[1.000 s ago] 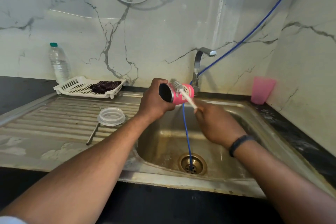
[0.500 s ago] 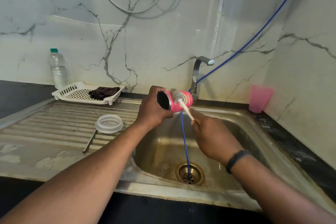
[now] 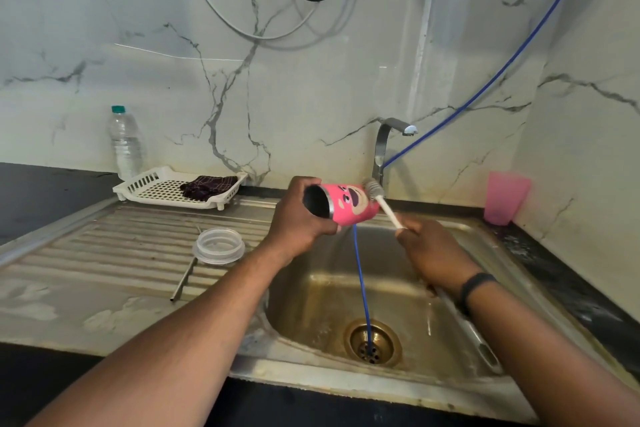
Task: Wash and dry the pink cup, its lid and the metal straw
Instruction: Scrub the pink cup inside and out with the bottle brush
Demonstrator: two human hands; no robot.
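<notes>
Two hands over sink: left fingers [image 3: 323,230] wrapped around pink cup [image 3: 349,205], right fingers [image 3: 403,234] pinching brush [image 3: 382,203].

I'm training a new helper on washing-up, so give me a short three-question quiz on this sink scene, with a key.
1. True or false: the left hand holds the pink cup on its side over the sink.
2. What does the right hand hold? A) brush B) metal straw C) cloth
3. Fill in: the lid and the metal straw lie on the ____.

Key:
1. True.
2. A, the brush, its bristles against the cup's outside.
3. Draining board.
</notes>
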